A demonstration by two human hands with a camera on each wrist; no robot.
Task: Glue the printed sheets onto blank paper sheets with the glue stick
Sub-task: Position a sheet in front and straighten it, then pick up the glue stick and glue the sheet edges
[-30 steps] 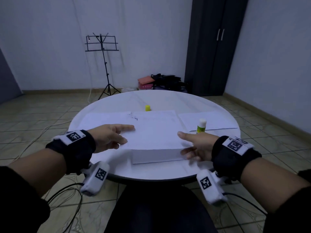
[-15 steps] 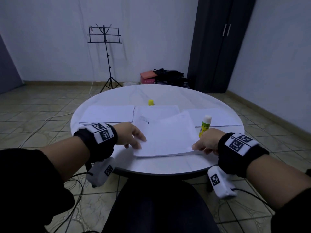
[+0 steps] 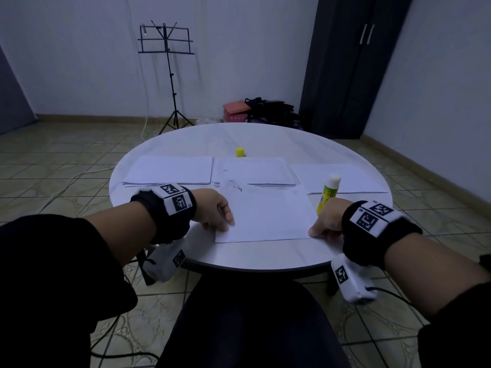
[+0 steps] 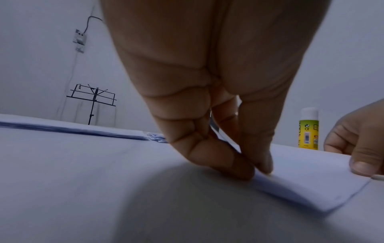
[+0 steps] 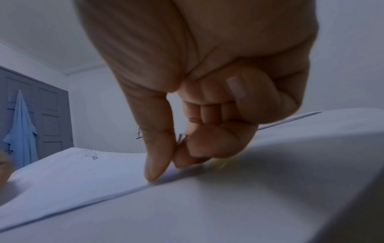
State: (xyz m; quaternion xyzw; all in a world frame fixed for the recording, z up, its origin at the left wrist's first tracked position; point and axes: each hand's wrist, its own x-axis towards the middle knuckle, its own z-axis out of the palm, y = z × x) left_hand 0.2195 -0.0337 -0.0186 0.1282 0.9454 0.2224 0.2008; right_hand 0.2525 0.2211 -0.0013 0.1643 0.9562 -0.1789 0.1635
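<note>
- A low stack of white paper sheets (image 3: 170,170) lay at the left of the round white table (image 3: 252,256), apparently still waiting.
- The left hand (image 3: 215,209) pinched the near-left corner of a single white sheet (image 3: 268,216) lying flat.
- A middle stack (image 3: 255,171) showed faint print.
- The right hand (image 3: 328,221) pinched the near-right corner.
- The yellow-green glue stick (image 3: 329,193) stood uncapped beside it; its yellow cap (image 3: 240,152) sat apart.
- No containers showed; whether gluing had begun could not be told.
</note>
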